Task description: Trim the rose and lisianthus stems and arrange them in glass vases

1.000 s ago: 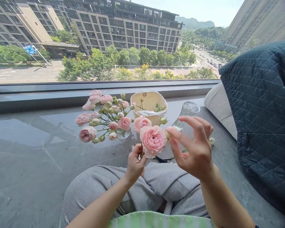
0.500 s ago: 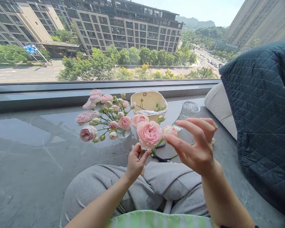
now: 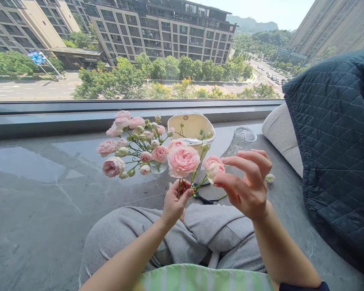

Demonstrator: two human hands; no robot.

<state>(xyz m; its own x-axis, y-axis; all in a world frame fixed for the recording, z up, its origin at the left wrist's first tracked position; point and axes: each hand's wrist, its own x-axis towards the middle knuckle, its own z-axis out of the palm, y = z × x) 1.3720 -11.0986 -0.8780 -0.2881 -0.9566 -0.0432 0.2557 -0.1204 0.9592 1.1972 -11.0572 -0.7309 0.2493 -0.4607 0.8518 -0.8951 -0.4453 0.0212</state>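
My left hand (image 3: 175,201) pinches the green stem of a spray of pink roses, with the large open rose (image 3: 183,160) standing just above it. My right hand (image 3: 248,184) is beside it on the right, thumb and forefinger closed on a smaller pink rose bud (image 3: 212,166) of the same spray. Behind, a bunch of pink roses and buds (image 3: 133,145) stands in a small glass vase (image 3: 157,167) on the grey stone sill. Black scissors (image 3: 204,198) lie on the sill under my hands, partly hidden.
A cream bowl (image 3: 190,128) holding cut stems and an empty clear glass vase (image 3: 240,141) stand behind the flowers. A loose bud (image 3: 269,178) lies to the right. A dark quilted cushion (image 3: 333,145) and a white pillow (image 3: 279,129) fill the right side. My crossed legs (image 3: 182,238) are below.
The held spray has shifted left and turned more upright. My right hand has moved in from open fingers near the flower to pinching the small bud.
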